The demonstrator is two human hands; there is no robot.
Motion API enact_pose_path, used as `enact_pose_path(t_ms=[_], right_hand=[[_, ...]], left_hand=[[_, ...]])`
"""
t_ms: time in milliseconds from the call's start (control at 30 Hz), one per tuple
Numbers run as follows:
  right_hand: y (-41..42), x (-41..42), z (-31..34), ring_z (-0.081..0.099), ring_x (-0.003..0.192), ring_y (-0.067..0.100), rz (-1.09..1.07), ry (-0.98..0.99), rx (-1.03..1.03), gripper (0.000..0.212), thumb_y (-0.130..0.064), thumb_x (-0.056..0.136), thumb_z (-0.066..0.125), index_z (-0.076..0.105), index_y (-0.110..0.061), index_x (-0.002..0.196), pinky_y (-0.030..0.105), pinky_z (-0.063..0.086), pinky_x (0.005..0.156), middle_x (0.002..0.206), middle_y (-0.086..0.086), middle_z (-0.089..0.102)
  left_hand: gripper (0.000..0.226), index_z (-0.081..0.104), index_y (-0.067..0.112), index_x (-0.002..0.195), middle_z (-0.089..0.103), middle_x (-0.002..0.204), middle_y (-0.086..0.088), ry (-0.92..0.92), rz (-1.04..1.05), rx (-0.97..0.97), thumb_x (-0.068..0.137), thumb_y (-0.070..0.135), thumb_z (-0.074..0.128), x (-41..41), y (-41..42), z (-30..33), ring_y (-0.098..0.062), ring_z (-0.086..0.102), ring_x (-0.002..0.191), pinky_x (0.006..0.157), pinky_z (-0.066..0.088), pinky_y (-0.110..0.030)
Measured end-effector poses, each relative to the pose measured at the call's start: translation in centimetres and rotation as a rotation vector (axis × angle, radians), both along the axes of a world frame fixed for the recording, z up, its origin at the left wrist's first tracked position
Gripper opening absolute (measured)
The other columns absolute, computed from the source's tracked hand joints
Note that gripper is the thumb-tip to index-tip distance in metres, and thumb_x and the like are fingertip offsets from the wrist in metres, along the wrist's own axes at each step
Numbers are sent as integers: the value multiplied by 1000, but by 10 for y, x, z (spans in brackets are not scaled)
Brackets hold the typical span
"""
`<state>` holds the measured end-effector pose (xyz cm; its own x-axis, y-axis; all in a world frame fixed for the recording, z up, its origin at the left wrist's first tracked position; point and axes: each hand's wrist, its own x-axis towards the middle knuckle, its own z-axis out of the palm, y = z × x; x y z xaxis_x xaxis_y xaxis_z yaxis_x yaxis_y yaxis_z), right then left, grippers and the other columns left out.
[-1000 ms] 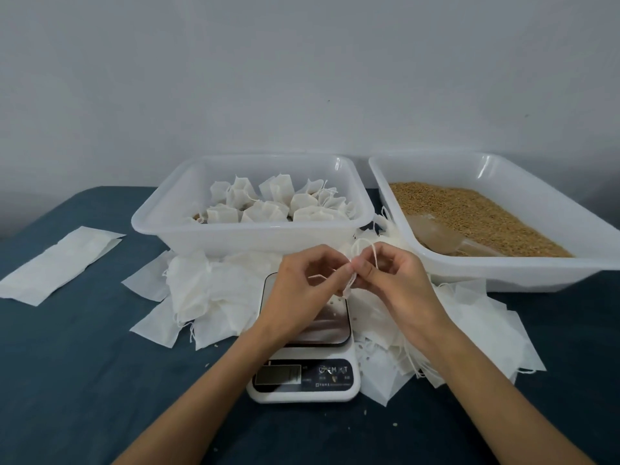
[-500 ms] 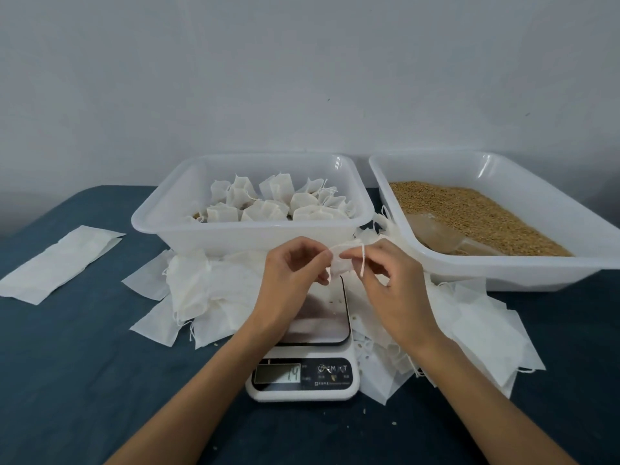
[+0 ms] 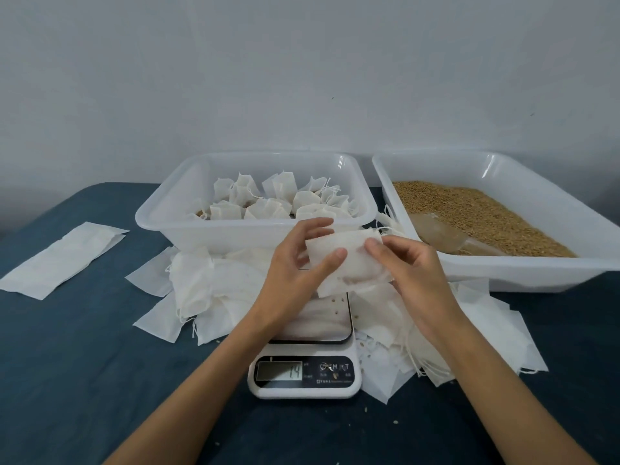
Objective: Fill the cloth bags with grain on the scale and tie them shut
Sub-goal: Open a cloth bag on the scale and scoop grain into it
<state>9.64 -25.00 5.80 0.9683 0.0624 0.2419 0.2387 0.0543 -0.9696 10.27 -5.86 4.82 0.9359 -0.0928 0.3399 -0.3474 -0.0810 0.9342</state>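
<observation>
The bag [image 3: 349, 260] I pinch is thin, matt white cloth, faintly fuzzy. At my twelve o'clock a tub [image 3: 188, 209] of glossy, translucent white plastic. The scale [image 3: 303, 384] has a smooth white plastic body and a shiny platform. The grain [image 3: 479, 213] at two o'clock looks dry, rough, tan.

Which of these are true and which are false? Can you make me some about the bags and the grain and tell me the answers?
1. Both hands hold one cloth bag above the scale. True: the left hand and right hand pinch it from either side.
2. The grain is in the left tub. False: it lies in the right tub; the left tub holds tied bags.
3. The scale's display is blank. False: it shows digits that look like 14.
4. A scoop lies in the grain. True.
5. Flat empty bags lie around the scale. True.
</observation>
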Motion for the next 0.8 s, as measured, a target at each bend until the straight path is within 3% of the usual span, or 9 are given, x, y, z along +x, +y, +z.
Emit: enact_pose_path(t_ms=[100, 167, 300, 467, 567, 633, 733, 800], right_hand=[[0, 1, 0, 71, 91, 20, -18, 15, 48, 16, -26, 94, 70, 78, -13, 97, 30, 55, 79, 99, 13, 75], [-1, 2, -2, 64, 78, 15, -150, -114, -87, 13, -24, 91, 74, 77, -12, 90, 23, 50, 72, 95, 8, 72], [-4, 4, -6, 50, 61, 14, -272, -264, -170, 13, -25, 88, 78, 72, -15, 81, 23, 42, 59, 75, -4, 61], [-1, 0, -4, 47, 38, 17, -167, -177, -93, 16, -28, 98, 66, 68, -15, 89, 27, 39, 41, 60, -1, 59], [0, -2, 0, 52, 38, 18, -23, -147, -84, 6, -27, 95, 69, 72, -23, 98, 25, 44, 43, 79, -3, 75], [1, -4, 0, 54, 39, 18, -4, -184, -89, 8, -23, 94, 71, 75, -18, 98, 24, 45, 44, 86, 1, 77], [1, -4, -1, 54, 37, 23, -148, -227, -80, 19, -24, 94, 70, 71, -6, 87, 28, 43, 41, 65, 5, 68], [-1, -3, -1, 54, 36, 26, -210, -206, -86, 29, -27, 95, 70, 65, -3, 80, 29, 42, 41, 52, 14, 57]], left_hand=[[44, 63, 21, 131, 77, 102, -6, 115, -31, -142, 93, 3, 75, -2, -2, 0, -11, 71, 82, 72, 56, -22], [42, 64, 17, 129, 77, 98, -12, 155, 0, -207, 93, -2, 73, -2, -1, 1, -19, 72, 79, 68, 59, -28], [45, 60, 17, 133, 74, 80, 8, 94, 27, -207, 94, -2, 72, 0, -1, 0, -9, 70, 70, 66, 55, -21], [50, 56, 25, 135, 77, 92, -5, 3, 17, -175, 95, -2, 71, -1, -4, -2, -16, 71, 77, 70, 58, -26], [43, 55, 21, 130, 78, 95, -9, 12, 33, -187, 96, -1, 69, 1, -3, -2, -19, 70, 71, 70, 58, -26], [41, 56, 20, 129, 78, 93, -11, 35, 34, -228, 96, -1, 70, 2, -1, -2, -20, 69, 72, 72, 57, -28], [35, 59, 19, 123, 74, 88, -8, 68, 36, -289, 96, 0, 71, 3, 1, -2, -17, 66, 76, 75, 54, -29], [21, 60, 11, 107, 71, 87, -4, 62, 37, -292, 95, -4, 69, 4, 2, -1, -15, 63, 74, 72, 53, -25]])
